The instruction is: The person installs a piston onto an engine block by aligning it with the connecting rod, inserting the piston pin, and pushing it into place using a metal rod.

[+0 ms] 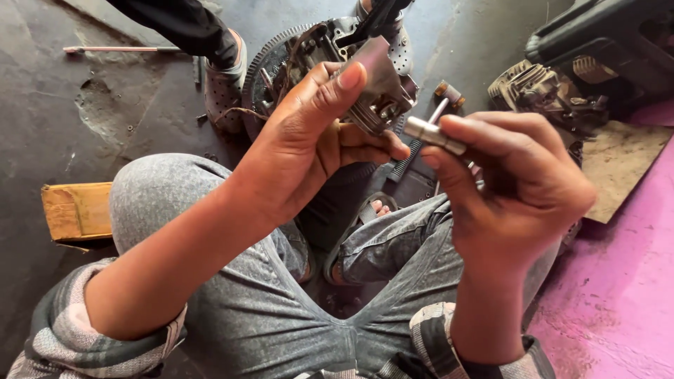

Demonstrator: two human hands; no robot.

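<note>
A dark, stained concrete floor (126, 105) is seen beneath a seated person in grey jeans. At the far middle, an engine assembly with a toothed ring (281, 63) is set on the floor, and a finned engine block (540, 91) is seen at the far right, beside a pink sheet (618, 281). A wooden block (77, 209) lies at the near left. Another person's sandalled foot (225, 77) is planted far left of the assembly. A metal piston (379, 88) is gripped in the left hand (309, 147), fingers curled around it. A short steel pin (434, 135) is pinched between thumb and fingers of the right hand (512, 189), just beside the piston.
</note>
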